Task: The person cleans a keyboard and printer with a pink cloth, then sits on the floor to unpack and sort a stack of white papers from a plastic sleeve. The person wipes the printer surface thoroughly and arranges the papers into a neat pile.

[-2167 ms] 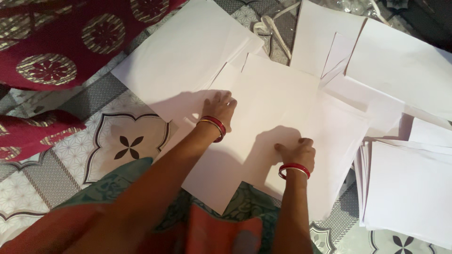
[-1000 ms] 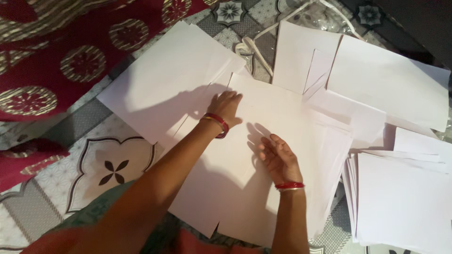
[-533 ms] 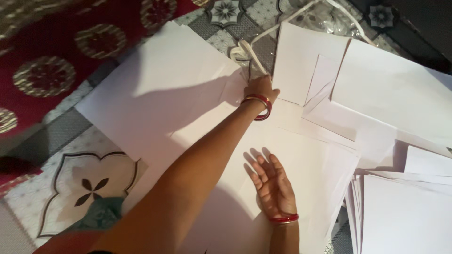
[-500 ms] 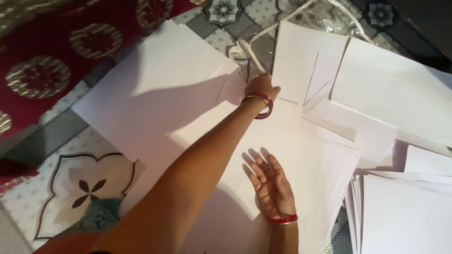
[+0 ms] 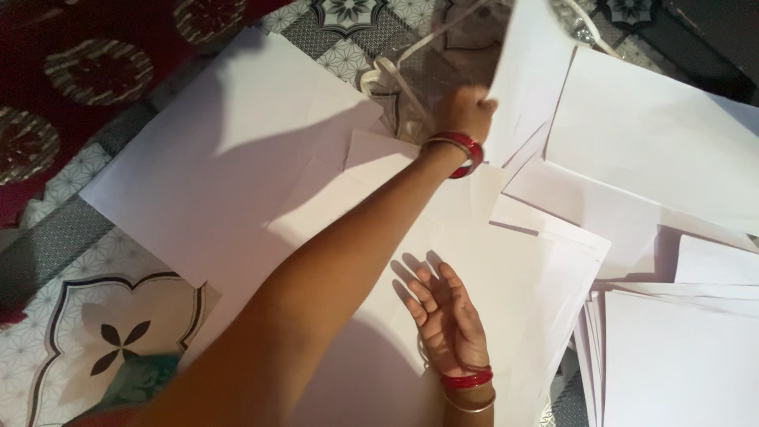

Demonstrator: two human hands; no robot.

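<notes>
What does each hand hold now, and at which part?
The left hand grips a white paper sheet at its lower left edge, lifting it. The right hand holds nothing; it rests open, palm up, on the paper.

white paper sheets [image 5: 237, 166], red bangles [image 5: 465, 147], maroon gold-medallion cloth [image 5: 87, 63], grey floral-patterned floor [image 5: 103, 324]

Patterned grey floor covering [image 5: 118, 332], red medallion cloth [image 5: 71, 71] alongside.

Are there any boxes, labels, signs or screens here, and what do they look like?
No boxes, labels, signs or screens show.
Clear plastic wrapping: crumpled at the top on the patterned floor, with white cord loops on it.
Lifted white sheet: blank, gripped at its edge by the left hand.
Stack of white sheets: blank, lower right.
</notes>
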